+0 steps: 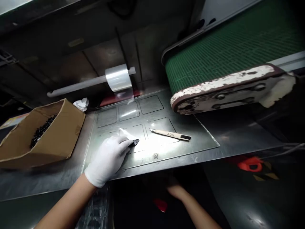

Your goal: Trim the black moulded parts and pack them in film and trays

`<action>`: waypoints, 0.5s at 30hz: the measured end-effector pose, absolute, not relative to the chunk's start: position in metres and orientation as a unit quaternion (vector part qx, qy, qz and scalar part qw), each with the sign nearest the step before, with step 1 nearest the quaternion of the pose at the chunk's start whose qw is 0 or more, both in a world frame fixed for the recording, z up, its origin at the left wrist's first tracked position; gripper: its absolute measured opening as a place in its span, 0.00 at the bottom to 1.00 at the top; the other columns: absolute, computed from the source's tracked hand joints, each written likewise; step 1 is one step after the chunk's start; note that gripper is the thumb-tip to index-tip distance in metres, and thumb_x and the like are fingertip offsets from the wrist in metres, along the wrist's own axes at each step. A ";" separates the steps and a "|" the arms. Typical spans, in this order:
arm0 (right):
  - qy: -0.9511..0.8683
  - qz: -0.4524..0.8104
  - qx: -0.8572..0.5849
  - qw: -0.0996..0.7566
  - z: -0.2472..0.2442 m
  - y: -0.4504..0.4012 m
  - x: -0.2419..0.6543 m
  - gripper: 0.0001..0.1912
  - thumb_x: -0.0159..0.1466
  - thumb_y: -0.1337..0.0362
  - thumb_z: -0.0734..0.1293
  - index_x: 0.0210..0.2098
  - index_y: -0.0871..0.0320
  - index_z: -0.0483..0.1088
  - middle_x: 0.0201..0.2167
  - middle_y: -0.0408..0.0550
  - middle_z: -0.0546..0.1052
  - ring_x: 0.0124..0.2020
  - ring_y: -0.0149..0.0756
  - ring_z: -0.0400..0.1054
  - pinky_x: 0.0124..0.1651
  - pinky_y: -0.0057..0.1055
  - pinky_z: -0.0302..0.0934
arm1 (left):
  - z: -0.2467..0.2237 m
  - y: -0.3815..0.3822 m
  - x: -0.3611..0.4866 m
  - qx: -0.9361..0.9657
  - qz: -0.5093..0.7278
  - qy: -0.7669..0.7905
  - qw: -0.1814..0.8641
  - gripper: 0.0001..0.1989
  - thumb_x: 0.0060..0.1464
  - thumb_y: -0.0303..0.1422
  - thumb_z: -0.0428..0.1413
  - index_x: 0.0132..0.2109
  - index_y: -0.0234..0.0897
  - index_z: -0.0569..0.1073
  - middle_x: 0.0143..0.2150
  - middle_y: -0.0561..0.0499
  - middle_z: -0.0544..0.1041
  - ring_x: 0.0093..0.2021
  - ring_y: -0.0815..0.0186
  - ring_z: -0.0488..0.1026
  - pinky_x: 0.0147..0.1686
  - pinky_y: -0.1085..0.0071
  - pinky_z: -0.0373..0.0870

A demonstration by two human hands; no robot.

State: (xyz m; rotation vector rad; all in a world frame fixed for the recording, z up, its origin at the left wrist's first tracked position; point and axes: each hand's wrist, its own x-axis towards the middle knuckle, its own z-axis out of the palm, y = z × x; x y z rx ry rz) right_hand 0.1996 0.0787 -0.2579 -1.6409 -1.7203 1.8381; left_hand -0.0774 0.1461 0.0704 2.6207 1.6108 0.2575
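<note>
My left hand [107,159], in a white glove, pinches a small black part [134,142] just above a clear sheet on the metal table. The part's exact kind is hard to make out. To its right lies a beige craft knife [170,134] marked A06, its blade toward my left hand. The clear sheet [190,149] covers several dark rounded outlines. My right hand [175,190] is low in the shadow below the table's front edge, and its fingers are hidden in the dark.
A cardboard box [69,130] holding many small black parts stands at the left. A roll of clear film [118,78] hangs on a white rod at the back. The green conveyor belt [226,54] juts in at upper right. A crumpled white cloth [81,104] lies behind the box.
</note>
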 end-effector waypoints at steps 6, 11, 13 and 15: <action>-0.586 0.625 -0.510 0.071 -0.261 0.083 0.201 0.15 0.72 0.57 0.67 0.55 0.56 0.73 0.59 0.53 0.74 0.59 0.45 0.70 0.63 0.51 0.64 | 0.070 0.151 -0.082 0.865 0.021 0.501 0.007 0.17 0.67 0.26 0.49 0.57 0.42 0.76 0.47 0.45 0.83 0.41 0.55 0.80 0.41 0.58 0.75; -0.591 0.633 -0.496 0.064 -0.259 0.085 0.200 0.16 0.73 0.56 0.67 0.55 0.56 0.73 0.59 0.53 0.75 0.57 0.45 0.71 0.62 0.51 0.65 | 0.076 0.165 -0.096 0.798 0.161 0.578 0.063 0.13 0.65 0.34 0.57 0.54 0.48 0.80 0.50 0.53 0.85 0.46 0.60 0.82 0.49 0.63 0.80; -0.588 0.636 -0.495 0.062 -0.259 0.085 0.200 0.16 0.73 0.56 0.67 0.55 0.56 0.73 0.59 0.53 0.75 0.58 0.45 0.71 0.63 0.51 0.64 | 0.080 0.169 -0.103 0.739 0.245 0.627 0.030 0.12 0.64 0.36 0.59 0.53 0.46 0.80 0.51 0.52 0.85 0.49 0.60 0.82 0.56 0.61 0.78; -0.584 0.637 -0.499 0.064 -0.259 0.084 0.201 0.16 0.73 0.57 0.67 0.56 0.56 0.73 0.59 0.53 0.75 0.60 0.45 0.70 0.65 0.52 0.63 | 0.083 0.170 -0.106 0.718 0.289 0.633 0.000 0.12 0.64 0.35 0.59 0.53 0.44 0.80 0.52 0.50 0.84 0.51 0.59 0.81 0.60 0.59 0.75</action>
